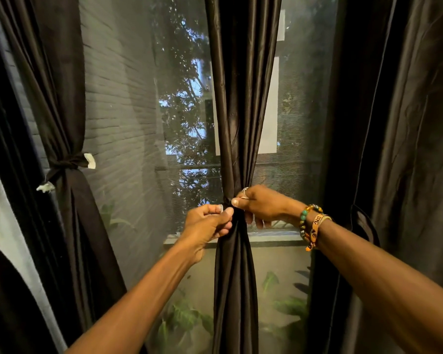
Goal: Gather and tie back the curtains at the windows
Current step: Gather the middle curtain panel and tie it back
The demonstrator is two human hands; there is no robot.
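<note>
Curtains of dark, glossy fabric hang at a screened window, seen from the head camera, as a person works on the middle curtain [242,98], which is drawn into a narrow column at the centre of the frame. Both hands meet at its gathered waist, just above a grey ledge [276,238] outside. The left hand [207,223] has its fingers curled and pinches the fabric from the left, with a small pale scrap showing between thumb and forefinger; what the scrap is cannot be told. The right hand [262,205], wearing a ring [244,191], pinches the same waist from the right between thumb and forefinger, its other fingers curled below. The cloth fans out above and below the grip, and the two thumbs lie just beside each other at the pinch point. Beaded and woven bracelets [311,226] circle the right wrist. At the frame's left, the left curtain [62,98] is already cinched by a dark tie [67,162] with white ends. At the right, the right curtain [407,123] hangs loose and ungathered. Through the mesh screen [128,123] appear a pale brick wall, trees and green plants [184,320].
</note>
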